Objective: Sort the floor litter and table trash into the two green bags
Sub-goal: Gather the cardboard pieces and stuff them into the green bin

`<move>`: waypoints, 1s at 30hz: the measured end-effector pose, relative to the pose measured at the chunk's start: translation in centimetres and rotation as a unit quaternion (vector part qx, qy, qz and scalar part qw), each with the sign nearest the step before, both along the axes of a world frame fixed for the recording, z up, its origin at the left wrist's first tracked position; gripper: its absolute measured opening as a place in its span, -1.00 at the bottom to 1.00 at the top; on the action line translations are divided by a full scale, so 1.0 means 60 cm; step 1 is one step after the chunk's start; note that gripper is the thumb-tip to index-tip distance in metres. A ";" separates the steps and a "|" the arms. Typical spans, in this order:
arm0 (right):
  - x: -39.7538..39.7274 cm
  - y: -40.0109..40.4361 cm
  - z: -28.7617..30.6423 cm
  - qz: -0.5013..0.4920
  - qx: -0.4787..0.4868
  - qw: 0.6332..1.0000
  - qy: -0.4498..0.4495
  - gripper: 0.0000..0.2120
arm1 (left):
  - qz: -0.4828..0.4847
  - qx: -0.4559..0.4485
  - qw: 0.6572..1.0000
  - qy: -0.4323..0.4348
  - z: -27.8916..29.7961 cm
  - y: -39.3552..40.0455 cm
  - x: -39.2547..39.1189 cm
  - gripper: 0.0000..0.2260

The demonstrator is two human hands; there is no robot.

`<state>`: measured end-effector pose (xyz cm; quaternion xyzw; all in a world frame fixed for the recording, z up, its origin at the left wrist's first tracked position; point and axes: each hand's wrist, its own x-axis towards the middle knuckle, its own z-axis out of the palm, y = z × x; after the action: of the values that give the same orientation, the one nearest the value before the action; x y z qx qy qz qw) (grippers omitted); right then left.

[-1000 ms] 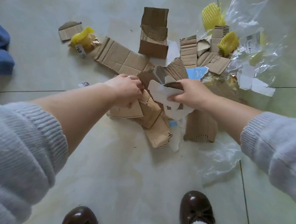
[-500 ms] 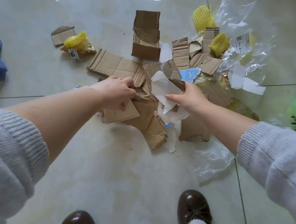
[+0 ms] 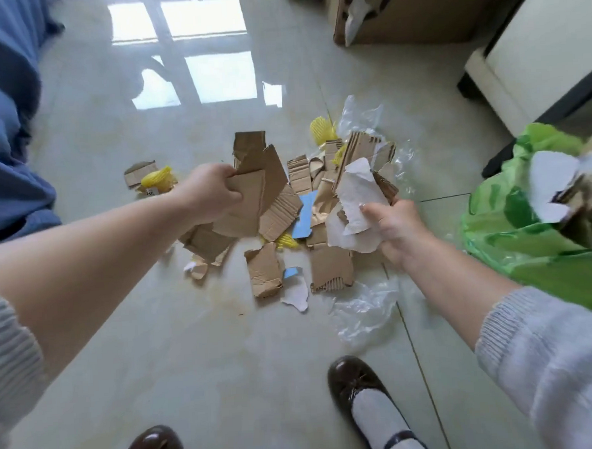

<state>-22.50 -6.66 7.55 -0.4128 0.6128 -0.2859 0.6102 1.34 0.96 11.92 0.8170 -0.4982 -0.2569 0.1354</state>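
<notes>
Both hands are up off the floor, each loaded.

Left hand: fingers curled tight round a sheaf of cardboard pieces, thumb on the near face. The sheets fan out right of and below the knuckles; a torn brown flap hangs under the wrist.

Right hand: fingers clamped on white paper with cardboard strips bunched behind it. The paper sticks up past the thumb; the strips rise above and beyond the fingertips.

Between the two fists, down on the floor: a blue card scrap, a small yellow foam net, more torn cardboard. Below the right fingers lie a brown piece, a corrugated piece, a white paper scrap and crumpled clear plastic.

Far side of the pile, beyond both sets of fingers: another yellow foam net and clear film. Out left of the left knuckles, well apart from the pile: a cardboard offcut touching a yellow net with a tag.

Green bag sits just right of the right hand, mouth open, with paper and cardboard already in it. A second green bag does not show from here.

Brown shoes at the near edge. Blue cloth to the left, a cardboard box at the far right.
</notes>
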 end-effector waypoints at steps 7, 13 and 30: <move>-0.161 0.027 0.112 -0.086 -0.049 0.995 -0.020 -0.83 | 0.071 -0.089 0.977 0.178 0.068 -0.068 -0.194 -0.71; -0.303 0.008 0.159 -0.158 -0.099 0.982 0.012 -0.89 | 0.048 -0.108 0.951 0.285 0.091 -0.147 -0.383 -0.63; -0.551 -0.069 0.263 -0.250 -0.163 0.947 0.117 -0.77 | -0.068 -0.114 0.890 0.436 0.199 -0.268 -0.714 -0.62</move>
<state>-55.55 -10.82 23.33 -0.3710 0.7081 -0.4750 0.3677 -41.51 -15.14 23.84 0.5659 -0.4692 -0.5375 0.4131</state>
